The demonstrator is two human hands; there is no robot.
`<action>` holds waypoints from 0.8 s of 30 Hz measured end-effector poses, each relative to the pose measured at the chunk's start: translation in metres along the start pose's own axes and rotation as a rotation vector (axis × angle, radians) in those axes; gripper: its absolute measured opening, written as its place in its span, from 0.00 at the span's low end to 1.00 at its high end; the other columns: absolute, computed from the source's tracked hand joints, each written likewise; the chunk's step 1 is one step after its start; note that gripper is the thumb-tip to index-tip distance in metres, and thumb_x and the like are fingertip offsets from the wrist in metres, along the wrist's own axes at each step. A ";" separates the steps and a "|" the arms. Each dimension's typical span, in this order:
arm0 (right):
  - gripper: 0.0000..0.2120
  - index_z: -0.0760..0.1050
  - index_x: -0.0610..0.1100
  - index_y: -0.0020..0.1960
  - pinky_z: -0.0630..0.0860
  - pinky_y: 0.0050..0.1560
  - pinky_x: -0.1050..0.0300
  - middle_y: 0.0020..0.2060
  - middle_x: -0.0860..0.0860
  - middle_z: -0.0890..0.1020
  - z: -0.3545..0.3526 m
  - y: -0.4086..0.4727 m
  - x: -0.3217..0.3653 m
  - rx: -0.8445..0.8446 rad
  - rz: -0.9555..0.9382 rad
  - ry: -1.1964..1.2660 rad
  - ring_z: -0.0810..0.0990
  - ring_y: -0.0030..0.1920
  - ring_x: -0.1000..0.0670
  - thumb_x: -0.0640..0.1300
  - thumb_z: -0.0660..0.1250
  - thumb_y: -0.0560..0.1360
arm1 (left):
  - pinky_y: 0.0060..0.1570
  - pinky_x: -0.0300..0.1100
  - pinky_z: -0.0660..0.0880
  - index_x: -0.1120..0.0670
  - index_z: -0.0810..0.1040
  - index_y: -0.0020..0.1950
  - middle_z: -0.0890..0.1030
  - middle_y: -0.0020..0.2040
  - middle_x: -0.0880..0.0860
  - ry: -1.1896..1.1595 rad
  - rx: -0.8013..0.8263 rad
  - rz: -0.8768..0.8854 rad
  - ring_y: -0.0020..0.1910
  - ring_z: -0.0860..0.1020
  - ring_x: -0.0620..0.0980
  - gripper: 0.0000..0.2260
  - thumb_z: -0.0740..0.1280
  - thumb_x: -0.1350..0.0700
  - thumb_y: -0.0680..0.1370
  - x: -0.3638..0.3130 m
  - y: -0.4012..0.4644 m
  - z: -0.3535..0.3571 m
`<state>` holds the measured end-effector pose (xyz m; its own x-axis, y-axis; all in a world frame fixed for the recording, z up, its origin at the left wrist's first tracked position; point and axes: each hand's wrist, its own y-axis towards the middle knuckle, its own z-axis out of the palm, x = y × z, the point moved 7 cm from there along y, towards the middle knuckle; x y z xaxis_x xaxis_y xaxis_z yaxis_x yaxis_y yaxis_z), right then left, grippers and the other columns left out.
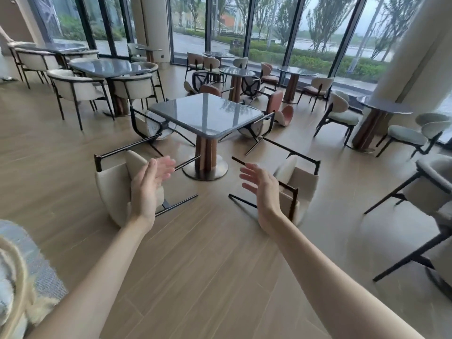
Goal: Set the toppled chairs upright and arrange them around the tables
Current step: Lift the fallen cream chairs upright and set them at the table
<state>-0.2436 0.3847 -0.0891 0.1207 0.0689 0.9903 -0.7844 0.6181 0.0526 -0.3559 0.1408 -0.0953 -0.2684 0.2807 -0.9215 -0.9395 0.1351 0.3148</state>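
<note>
A square grey table on a wooden pedestal stands ahead of me. Around it several cream chairs with black frames lie toppled: one at near left, one at near right, one at far left, one at far right. Pink chairs lie tipped behind it near a round table. My left hand is stretched out, fingers apart, over the near-left chair without gripping it. My right hand is open beside the near-right chair's frame.
Upright cream chairs surround a long table at left. More round tables and upright chairs stand at right by a white column. Another chair sits near right. Glass walls close the back.
</note>
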 end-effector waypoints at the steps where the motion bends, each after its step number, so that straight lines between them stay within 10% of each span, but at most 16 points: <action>1: 0.15 0.79 0.42 0.61 0.77 0.63 0.46 0.54 0.46 0.85 0.010 0.019 -0.004 0.019 -0.002 -0.002 0.83 0.57 0.47 0.46 0.57 0.83 | 0.62 0.52 0.74 0.59 0.80 0.60 0.84 0.56 0.56 0.013 -0.020 0.007 0.55 0.81 0.52 0.23 0.58 0.42 0.81 0.007 0.018 -0.003; 24: 0.10 0.80 0.40 0.51 0.77 0.56 0.51 0.51 0.40 0.84 0.426 0.322 -0.159 0.551 0.239 0.089 0.82 0.51 0.45 0.43 0.61 0.81 | 0.61 0.49 0.77 0.56 0.82 0.56 0.85 0.55 0.56 0.205 -0.610 -0.030 0.57 0.82 0.56 0.20 0.57 0.43 0.82 0.109 0.294 -0.245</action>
<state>-0.7750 0.2391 -0.1745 -0.0657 0.2357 0.9696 -0.9928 0.0823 -0.0873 -0.7141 -0.0220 -0.1592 -0.2187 0.0899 -0.9716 -0.8832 -0.4415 0.1579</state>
